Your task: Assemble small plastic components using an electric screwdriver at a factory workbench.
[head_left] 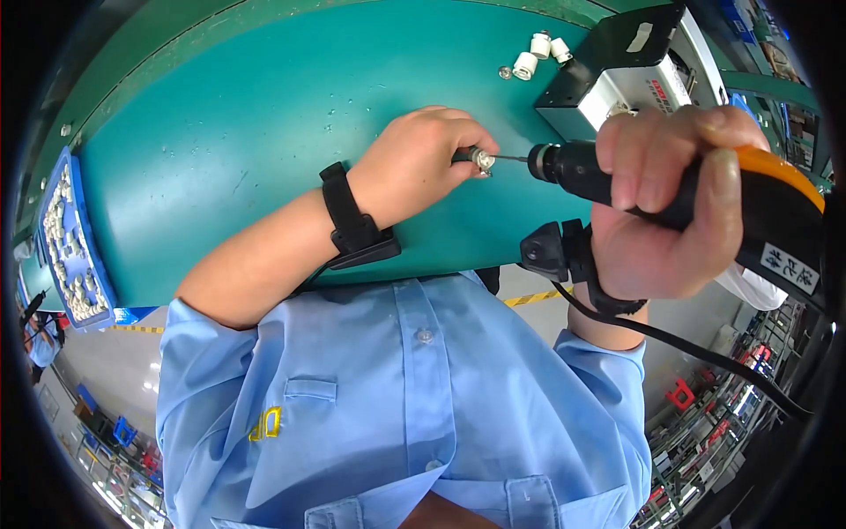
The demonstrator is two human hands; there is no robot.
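Note:
My left hand (427,163) pinches a small part (484,160) with a pale, metallic end that faces right; most of it is hidden by the fingers. In my right hand (674,207) is a black and orange electric screwdriver (582,172), held level with the fingers wrapped round its body. Its thin bit points left and its tip meets, or nearly meets, the end of the small part; whether they touch I cannot tell. Both hands are above the green work surface (256,123).
Several white cylindrical parts (526,65) and a small metal piece (505,72) lie at the back right, beside a black and white machine (617,70). A blue tray (104,280) of small white parts sits at the far left. A black cable (696,353) runs from my right wrist.

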